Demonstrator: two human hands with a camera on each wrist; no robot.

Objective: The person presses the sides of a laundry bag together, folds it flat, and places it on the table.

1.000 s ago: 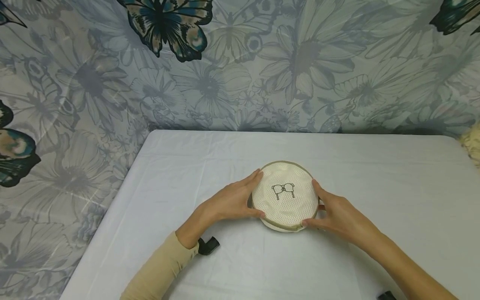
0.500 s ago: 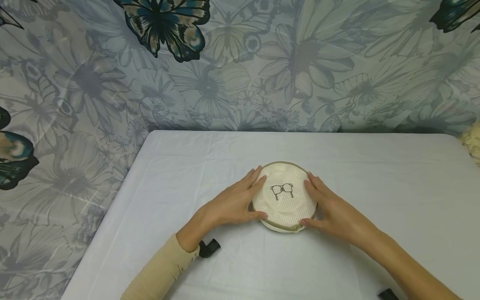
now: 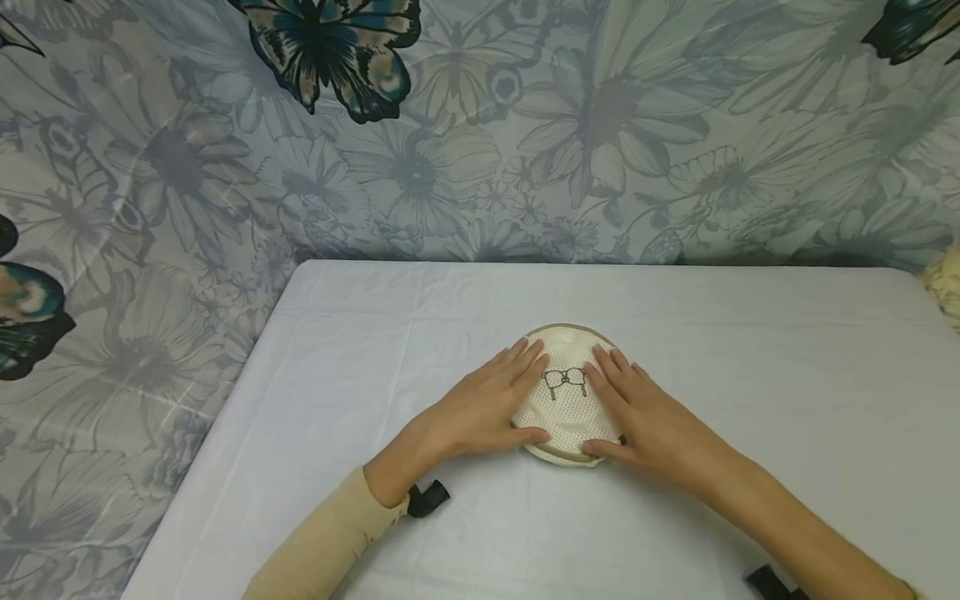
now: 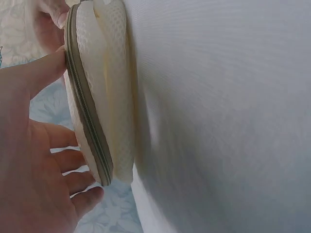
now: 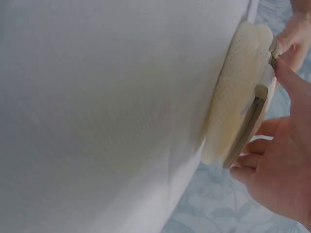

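A round cream mesh pouch with an olive zip (image 3: 566,415) lies flat mid-table, its black glasses print (image 3: 565,378) running left to right, arms pointing toward the person. The left hand (image 3: 487,408) and right hand (image 3: 656,421) rest on it, fingers extended. White-covered table (image 3: 420,342) stretches either side and to the far edge.

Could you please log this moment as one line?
left grip: touches pouch | right grip: touches pouch | pouch: on white table, glasses picture facing up
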